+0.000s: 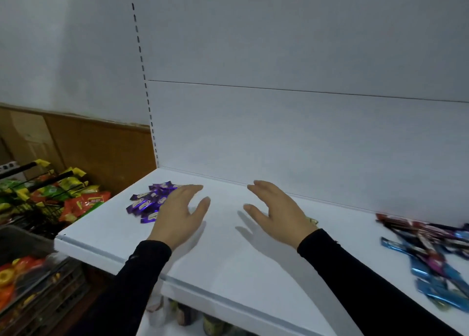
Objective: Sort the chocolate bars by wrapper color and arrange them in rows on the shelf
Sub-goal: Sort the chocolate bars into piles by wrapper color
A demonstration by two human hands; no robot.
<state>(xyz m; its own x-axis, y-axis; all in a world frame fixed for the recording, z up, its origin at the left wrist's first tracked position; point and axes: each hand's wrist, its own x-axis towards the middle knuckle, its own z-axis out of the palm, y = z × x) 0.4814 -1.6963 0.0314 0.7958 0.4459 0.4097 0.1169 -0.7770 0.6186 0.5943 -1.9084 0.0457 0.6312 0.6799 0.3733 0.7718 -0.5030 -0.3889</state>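
A white shelf (228, 259) with a slotted white back panel (279, 132) stands beside a wood-panelled wall and a wire rack of snack bags (63, 196). Blue and red chocolate bars (431, 254) lie heaped at its right (long axes mixed, mostly diagonal); purple bars (149, 201) cluster rear left. The left hand (177, 213) and right hand (276, 213), apart, hover flat and hold nothing.
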